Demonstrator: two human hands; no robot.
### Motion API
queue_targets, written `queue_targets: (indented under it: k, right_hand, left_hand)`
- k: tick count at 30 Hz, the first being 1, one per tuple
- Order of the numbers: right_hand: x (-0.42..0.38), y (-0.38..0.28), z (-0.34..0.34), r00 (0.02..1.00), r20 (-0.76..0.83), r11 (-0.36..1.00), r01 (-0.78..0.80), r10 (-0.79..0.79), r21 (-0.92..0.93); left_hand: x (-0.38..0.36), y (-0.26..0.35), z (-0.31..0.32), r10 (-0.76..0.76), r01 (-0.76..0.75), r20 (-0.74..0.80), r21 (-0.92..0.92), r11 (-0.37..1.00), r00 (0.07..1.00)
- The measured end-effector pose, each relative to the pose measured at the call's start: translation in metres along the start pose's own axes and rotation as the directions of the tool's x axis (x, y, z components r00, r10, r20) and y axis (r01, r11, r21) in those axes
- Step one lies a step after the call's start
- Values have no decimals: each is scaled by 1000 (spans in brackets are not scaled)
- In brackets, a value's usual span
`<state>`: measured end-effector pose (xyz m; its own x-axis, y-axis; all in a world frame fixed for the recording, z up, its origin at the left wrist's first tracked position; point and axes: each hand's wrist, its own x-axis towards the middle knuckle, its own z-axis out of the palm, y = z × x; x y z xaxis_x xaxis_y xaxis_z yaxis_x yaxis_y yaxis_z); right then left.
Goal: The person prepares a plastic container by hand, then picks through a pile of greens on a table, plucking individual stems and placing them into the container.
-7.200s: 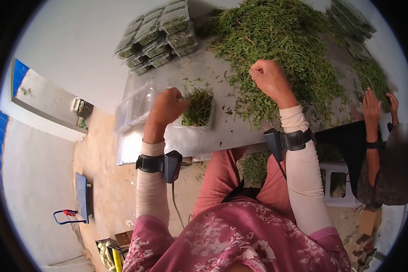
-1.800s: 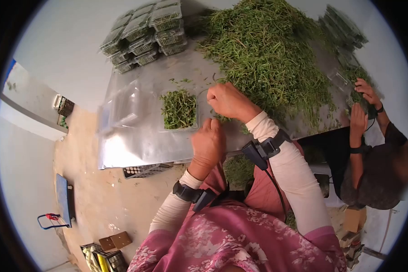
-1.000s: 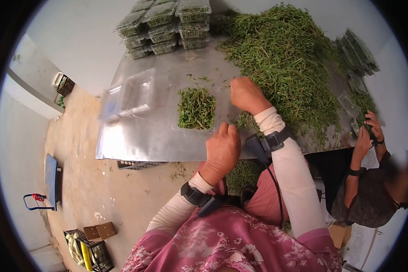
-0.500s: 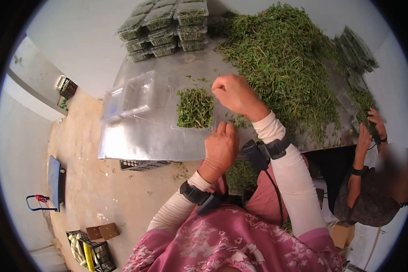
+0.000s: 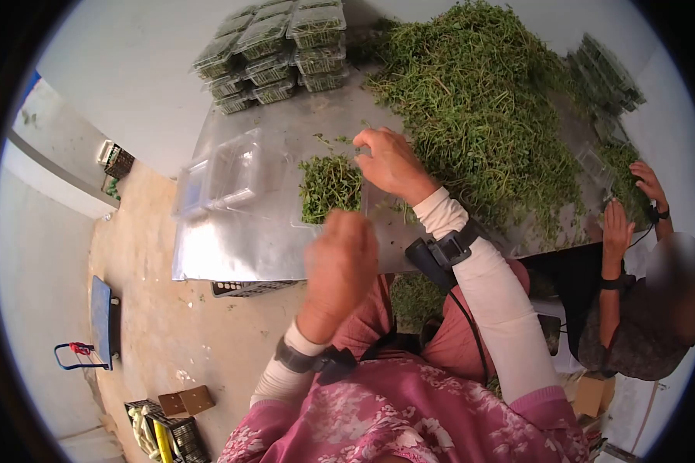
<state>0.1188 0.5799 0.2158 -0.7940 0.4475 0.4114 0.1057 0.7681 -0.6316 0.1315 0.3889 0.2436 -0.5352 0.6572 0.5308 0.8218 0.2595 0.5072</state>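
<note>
A clear plastic tray packed with cut green stems and leaves [image 5: 330,187] sits on the metal table in front of me. At its right edge is my right hand [image 5: 394,162], thumb and forefinger curved with a gap between them and nothing visible in it. My left hand [image 5: 340,258] is raised over the table's front edge, just below the tray. Motion blurs its fingers, so I cannot make out whether they hold anything. Left of the filled tray lie clear plastic boxes [image 5: 235,170] without greens. A large heap of greens [image 5: 479,116] rises beyond my right hand.
Filled, lidded boxes [image 5: 266,54] stand stacked at the back left of the metal table [image 5: 232,258]. On the right, a co-worker's hands [image 5: 633,208] are near more greens; further boxes [image 5: 604,77] stand behind. A blue trolley [image 5: 102,320] and a black crate [image 5: 187,440] are on the floor.
My left hand has moved left and toward me, away from the tray's near right corner. My right hand has shifted slightly left, its thumb and forefinger now apart. The view has tilted a little.
</note>
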Motion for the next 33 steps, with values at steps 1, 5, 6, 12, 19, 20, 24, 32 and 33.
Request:
queue_targets:
  k: [1, 5, 6, 12, 19, 20, 24, 32, 33]
  right_hand:
    - [-1, -3, 0, 1000, -6, 1000, -5, 5, -10]
    - [-4, -11, 1, 1000, -13, 998, -13, 13, -69]
    - [-4, -10, 2, 1000, -11, 996, -15, 14, -88]
    - [-6, -8, 10, 994, -17, 960, 98, -106, -263]
    - [-13, -16, 15, 996, 78, 933, 59, -34, -355]
    - [-13, -16, 14, 995, 89, 937, 62, -34, -343]
    - [-15, -15, 14, 995, 93, 944, 60, -31, -324]
    - [2, -6, -8, 985, -151, 992, 67, -82, -107]
    - [5, -5, -16, 981, -179, 994, 65, -80, -89]
  left_hand:
    - [9, -8, -7, -15, 16, -44, 4, 1000, 999]
    - [32, -47, -14, -45, 56, -64, 188, 981, 997]
    - [32, -57, -12, -42, 46, -21, 203, 978, 999]
    - [35, -56, -12, -27, 19, 67, 119, 993, 997]
    - [49, -75, 7, 5, -71, 271, 232, 970, 963]
    - [50, -75, 10, -12, -76, 297, 282, 956, 955]
    - [53, -78, 16, -7, -101, 320, 320, 942, 947]
    - [53, -66, -3, 12, -81, 324, 200, 976, 946]
    - [56, -63, -6, 20, -84, 299, 203, 976, 954]
